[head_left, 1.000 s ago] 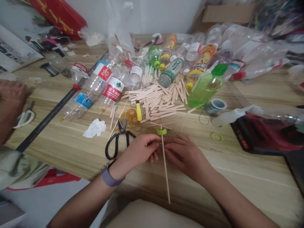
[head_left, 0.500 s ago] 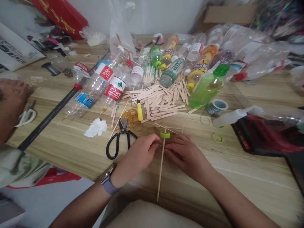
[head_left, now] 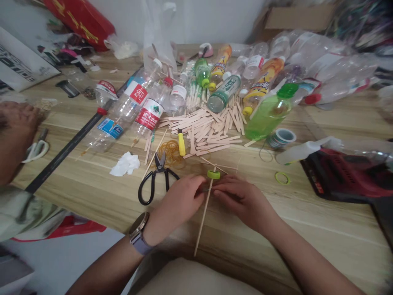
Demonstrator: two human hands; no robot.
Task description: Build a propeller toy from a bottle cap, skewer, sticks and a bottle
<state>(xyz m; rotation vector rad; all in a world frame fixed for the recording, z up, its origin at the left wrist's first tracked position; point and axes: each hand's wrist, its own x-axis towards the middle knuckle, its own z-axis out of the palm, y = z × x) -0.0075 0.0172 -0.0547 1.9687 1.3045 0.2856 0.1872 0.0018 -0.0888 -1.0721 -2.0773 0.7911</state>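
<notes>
A slim wooden stick [head_left: 203, 221] slants toward me, with a green bottle cap [head_left: 213, 175] threaded near its far end. Thin crossed sticks [head_left: 225, 166] lie just past the cap. My left hand [head_left: 187, 194] is pinched closed to the left of the stick, just under the cap. Opposite it, my right hand [head_left: 241, 196] also has its fingers pressed together, close against the stick. A thin greyish strand [head_left: 207, 189] spans between the fingertips and crosses the stick; its kind is unclear. Black-handled scissors [head_left: 159, 176] lie open beside my left hand.
Popsicle sticks [head_left: 211, 135], rubber bands [head_left: 168, 151] and a yellow-handled tool [head_left: 181, 143] lie ahead. Plastic bottles [head_left: 267, 112] crowd the back. A red power tool [head_left: 346, 174], a green ring [head_left: 282, 178] and a spool [head_left: 281, 138] are right. Another person's hand [head_left: 18, 127] rests at left.
The near end of the wooden stick has swung a little to the left. Both hands stay almost in place around it, closed as before.
</notes>
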